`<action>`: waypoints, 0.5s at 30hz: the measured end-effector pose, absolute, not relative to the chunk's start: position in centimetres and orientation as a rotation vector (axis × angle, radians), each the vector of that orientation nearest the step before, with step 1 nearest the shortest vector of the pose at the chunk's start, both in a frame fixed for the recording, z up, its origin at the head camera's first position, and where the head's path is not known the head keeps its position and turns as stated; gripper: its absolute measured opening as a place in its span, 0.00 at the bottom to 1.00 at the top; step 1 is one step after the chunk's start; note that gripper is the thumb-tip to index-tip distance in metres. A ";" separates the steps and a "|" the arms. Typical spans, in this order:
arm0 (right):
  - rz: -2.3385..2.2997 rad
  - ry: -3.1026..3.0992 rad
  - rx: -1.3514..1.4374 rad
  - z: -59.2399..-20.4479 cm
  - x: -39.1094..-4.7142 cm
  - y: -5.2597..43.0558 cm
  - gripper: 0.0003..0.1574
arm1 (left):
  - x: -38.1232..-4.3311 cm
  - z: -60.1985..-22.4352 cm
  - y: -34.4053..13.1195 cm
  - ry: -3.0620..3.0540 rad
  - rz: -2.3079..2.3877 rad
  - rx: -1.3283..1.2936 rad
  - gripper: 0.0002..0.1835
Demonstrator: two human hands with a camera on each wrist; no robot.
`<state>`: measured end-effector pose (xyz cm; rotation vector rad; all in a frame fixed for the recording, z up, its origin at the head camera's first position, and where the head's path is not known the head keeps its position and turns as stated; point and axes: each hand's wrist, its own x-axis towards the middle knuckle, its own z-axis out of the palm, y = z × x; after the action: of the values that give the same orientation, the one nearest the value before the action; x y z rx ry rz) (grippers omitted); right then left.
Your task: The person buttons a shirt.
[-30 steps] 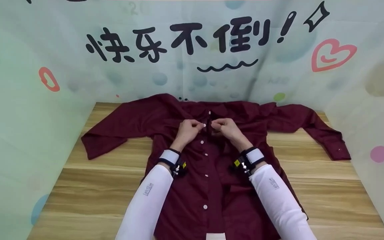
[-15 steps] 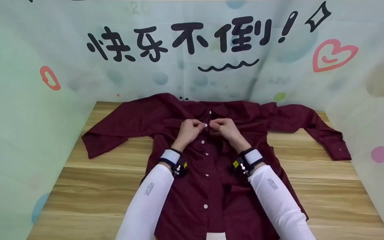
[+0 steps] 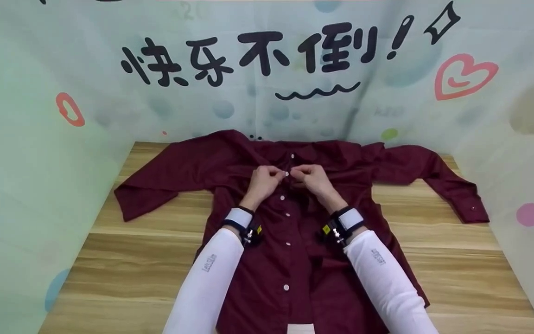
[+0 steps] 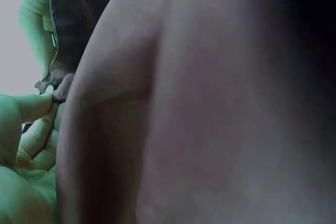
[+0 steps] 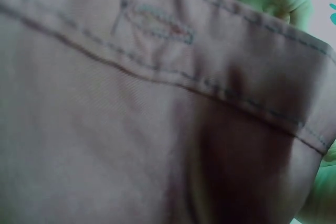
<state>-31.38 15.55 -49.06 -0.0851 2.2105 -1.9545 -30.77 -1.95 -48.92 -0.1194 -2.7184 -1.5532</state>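
Observation:
A dark red button-up shirt (image 3: pixel 257 260) lies front up, its front edges partly apart. My left hand (image 3: pixel 264 183) pinches a white button (image 3: pixel 287 174) near the collar between thumb and finger; in the left wrist view the fingertips hold the button and the fabric edge. Just to the right, my right hand (image 3: pixel 315 182) pinches the other front edge, its fingertips close beside the button. A stitched buttonhole (image 5: pixel 160 23) shows large in the right wrist view, along the placket (image 5: pixel 252 72). Loose cloth hides much of both wrist views.
The wooden table (image 3: pixel 132 260) carries the shirt, with sleeves spread to both sides. Several more white buttons run down the front, one near the hem (image 3: pixel 286 287). A printed curtain (image 3: pixel 202 111) stands behind and at both sides. A pale tag (image 3: pixel 301 329) shows at the bottom.
My right hand has shifted slightly left, and my left hand slightly right with the button, narrowing the gap between them. The rest of the shirt stays put.

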 end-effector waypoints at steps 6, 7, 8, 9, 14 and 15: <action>-1.897 2.258 -0.125 -48.9 -31.3 15.5 0.17 | -30.7 -48.9 -1.6 -2.728 -1.533 -0.119 0.11; -1.899 2.245 -0.133 -48.9 -31.2 15.6 0.17 | -30.8 -48.9 -1.6 -2.727 -1.529 -0.117 0.11; -1.902 2.232 -0.144 -48.9 -31.2 15.6 0.17 | -30.8 -48.9 -1.6 -2.727 -1.529 -0.113 0.11; -1.902 2.224 -0.159 -48.9 -31.2 15.7 0.17 | -30.8 -49.0 -1.6 -2.730 -1.530 -0.108 0.11; -1.781 2.410 -0.280 -49.0 -31.2 15.5 0.15 | -30.9 -49.0 -1.5 -2.747 -1.524 -0.100 0.11; -1.737 2.480 -0.304 -49.0 -31.2 15.4 0.14 | -30.9 -48.9 -1.5 -2.750 -1.524 -0.104 0.11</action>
<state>-31.21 15.43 -48.99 -0.3043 2.4805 -1.7366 -30.90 -1.49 -48.95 -0.1036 -2.7501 -1.5239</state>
